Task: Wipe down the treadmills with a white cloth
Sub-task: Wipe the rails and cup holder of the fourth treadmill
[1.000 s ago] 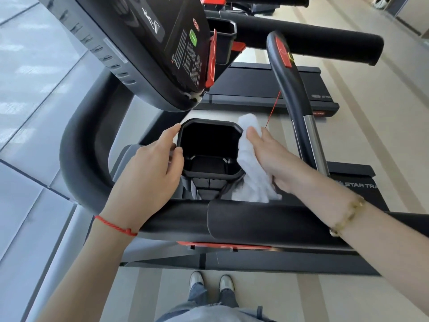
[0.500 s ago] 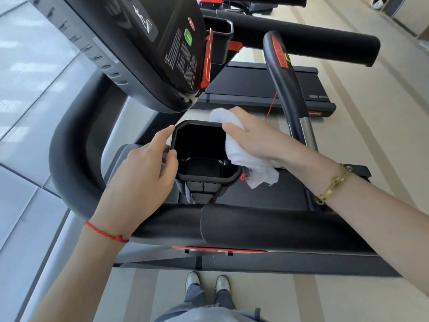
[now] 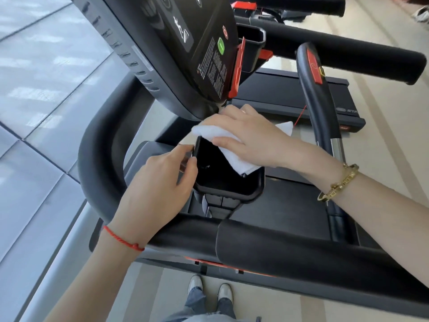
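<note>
Left hand (image 3: 162, 182) pinches the cup holder (image 3: 228, 182) rim; right hand (image 3: 253, 138), fingers flat, should press white cloth (image 3: 234, 156) firmly around its edge.

— What's the floor (image 3: 383, 140) like?
— Pale beige, smooth, with darker tan stripes running away from the viewer.

— And left of that floor?
— A glass wall (image 3: 34, 94) of large panes split by dark seams, tinted blue-grey, with soft bright patches of daylight on it. A light grey sill (image 3: 58, 247) runs along its base, between glass and beige.

— Lighting?
— Bright, even daylight.
</note>
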Available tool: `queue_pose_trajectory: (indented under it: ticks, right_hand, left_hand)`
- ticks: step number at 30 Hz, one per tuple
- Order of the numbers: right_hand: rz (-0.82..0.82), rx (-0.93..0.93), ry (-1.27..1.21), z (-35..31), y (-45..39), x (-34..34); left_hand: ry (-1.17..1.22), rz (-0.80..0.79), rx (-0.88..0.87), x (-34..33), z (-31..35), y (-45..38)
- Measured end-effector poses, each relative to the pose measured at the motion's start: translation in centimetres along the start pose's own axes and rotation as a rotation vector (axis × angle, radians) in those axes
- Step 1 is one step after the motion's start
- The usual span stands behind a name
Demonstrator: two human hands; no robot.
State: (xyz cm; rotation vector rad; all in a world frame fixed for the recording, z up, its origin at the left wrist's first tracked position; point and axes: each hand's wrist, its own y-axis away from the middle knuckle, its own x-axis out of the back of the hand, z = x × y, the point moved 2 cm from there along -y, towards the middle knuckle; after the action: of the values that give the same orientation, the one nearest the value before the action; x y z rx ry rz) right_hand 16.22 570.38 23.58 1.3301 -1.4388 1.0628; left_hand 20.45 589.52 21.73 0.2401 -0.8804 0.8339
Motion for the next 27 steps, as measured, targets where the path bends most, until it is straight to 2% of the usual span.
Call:
queue_pose_trajectory:
  ticks: [5,9,13,16,21,27]
  right_hand:
    - [0.025,0.072,0.156,-0.7,-0.1,-0.2]
    - [0.054,0.106,0.226,-1.4,0.7,-0.1]
    - [0.030,0.208,0.170,-3.2,2.1,0.3]
    - [-0.023,0.254,0.038,-4.7,3.9,-0.1]
    - [0.017,0.290,0.121,-5.3,4.8,-0.6]
    - [0.149,0.131,0.323,-2.8,2.1,-0.6]
  left_hand:
    - [0.071,0.183,0.079,0.5,-0.7,-0.1]
    - [0.059,0.198,0.076,0.5,-0.7,0.0]
    - [0.011,0.227,0.069,0.5,-0.8,0.0]
    - [0.018,0.267,0.099,0.6,-0.8,-0.1]
    - [0.035,0.202,0.060,0.6,-0.4,0.0]
    - [0.005,0.130,-0.005,0.3,-0.4,0.0]
